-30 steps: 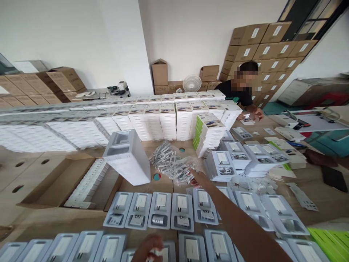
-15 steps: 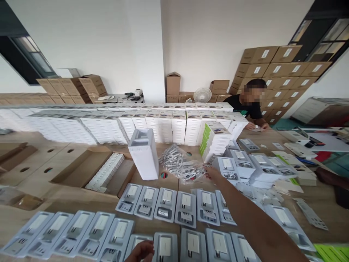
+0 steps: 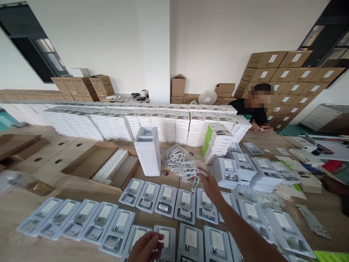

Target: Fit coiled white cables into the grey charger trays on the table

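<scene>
Cables (image 3: pixel 177 158) at R hand (image 3: pixel 209 183), wht boxes (image 3: pixel 169 130) behind, trays (image 3: pixel 195 254) in front

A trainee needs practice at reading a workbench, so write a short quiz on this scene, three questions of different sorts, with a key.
1. Which is nearest the right hand: (a) fan, (b) cables, (c) pillar?
2. True or false: the left hand grips the fan.
3. What stands upright between the open carton and the cables?

Key: 1. b. 2. False; it is by the trays. 3. The tray stack.
</scene>
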`<state>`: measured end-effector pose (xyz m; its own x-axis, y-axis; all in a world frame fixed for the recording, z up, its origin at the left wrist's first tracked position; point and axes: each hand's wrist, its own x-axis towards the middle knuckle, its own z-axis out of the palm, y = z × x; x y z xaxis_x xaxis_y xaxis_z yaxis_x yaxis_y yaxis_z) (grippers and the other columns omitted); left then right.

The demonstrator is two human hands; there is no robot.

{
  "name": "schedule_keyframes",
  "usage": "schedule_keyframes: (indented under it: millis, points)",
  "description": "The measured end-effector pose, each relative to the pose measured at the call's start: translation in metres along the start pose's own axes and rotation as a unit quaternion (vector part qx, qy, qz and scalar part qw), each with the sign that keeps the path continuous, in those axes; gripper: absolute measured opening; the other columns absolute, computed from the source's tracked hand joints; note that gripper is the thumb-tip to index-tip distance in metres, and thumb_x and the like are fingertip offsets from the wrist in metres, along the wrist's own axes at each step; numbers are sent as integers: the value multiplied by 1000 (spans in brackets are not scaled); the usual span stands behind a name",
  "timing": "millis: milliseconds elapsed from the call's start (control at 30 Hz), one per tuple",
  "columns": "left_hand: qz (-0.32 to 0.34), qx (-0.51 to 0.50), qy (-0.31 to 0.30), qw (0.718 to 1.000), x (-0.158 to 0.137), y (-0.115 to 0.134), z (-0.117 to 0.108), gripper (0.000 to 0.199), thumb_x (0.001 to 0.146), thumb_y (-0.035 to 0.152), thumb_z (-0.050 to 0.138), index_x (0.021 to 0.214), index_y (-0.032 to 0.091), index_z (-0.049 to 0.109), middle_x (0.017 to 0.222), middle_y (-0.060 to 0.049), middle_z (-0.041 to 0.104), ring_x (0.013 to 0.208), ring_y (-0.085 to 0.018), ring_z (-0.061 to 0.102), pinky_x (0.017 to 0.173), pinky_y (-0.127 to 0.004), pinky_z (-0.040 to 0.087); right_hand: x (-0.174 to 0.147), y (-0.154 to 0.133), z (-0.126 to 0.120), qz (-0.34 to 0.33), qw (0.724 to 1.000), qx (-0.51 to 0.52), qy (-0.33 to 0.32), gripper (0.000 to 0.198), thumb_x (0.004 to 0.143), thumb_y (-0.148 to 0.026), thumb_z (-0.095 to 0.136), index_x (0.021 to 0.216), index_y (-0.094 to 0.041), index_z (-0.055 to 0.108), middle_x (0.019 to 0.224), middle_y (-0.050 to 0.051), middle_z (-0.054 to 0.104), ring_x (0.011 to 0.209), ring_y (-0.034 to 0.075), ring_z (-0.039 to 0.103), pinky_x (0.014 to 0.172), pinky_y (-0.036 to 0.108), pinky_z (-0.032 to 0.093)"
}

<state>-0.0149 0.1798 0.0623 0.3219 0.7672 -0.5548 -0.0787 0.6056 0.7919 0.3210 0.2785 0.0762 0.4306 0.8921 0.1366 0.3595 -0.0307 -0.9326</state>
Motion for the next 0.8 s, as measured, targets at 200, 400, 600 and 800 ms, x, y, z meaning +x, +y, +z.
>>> schedule_keyframes:
  millis: [200, 400, 600, 800]
  points:
    - [24, -206, -166, 964, 10, 32, 59, 50, 85, 56, 56, 113, 15, 63, 111, -14, 67, 104, -25, 63, 83, -33, 50, -155, -38, 55, -281, 943, -118, -136, 67, 84, -13, 44, 148, -24, 31, 151, 8, 35, 139, 29, 32, 112, 50, 31]
    - [55, -69, -73, 993, -1, 42, 62, 30, 87, 42, 58, 107, 19, 58, 95, -7, 66, 81, -18, 63, 56, -24, 50, -201, -47, 53, -129, 979, -38, -155, 72, 85, -17, 46, 151, -24, 18, 158, 7, 15, 145, 30, 16, 115, 52, 26]
    - [43, 87, -199, 975, -17, 48, 63, 28, 87, 41, 56, 99, 16, 54, 79, -4, 63, 60, -12, 57, 42, -18, 36, -169, -57, 32, 89, 948, 232, -199, 39, 87, -42, 57, 121, -22, 52, 88, 2, 65, 61, 15, 59, 60, 31, 52]
    - [-52, -33, -212, 975, -22, 34, 62, 39, 85, 59, 51, 87, 21, 43, 81, -5, 64, 59, -14, 62, 39, -18, 29, -154, -61, 23, 38, 967, 208, -145, 19, 82, -35, 65, 91, -18, 62, 78, 1, 63, 71, 16, 58, 68, 28, 49]
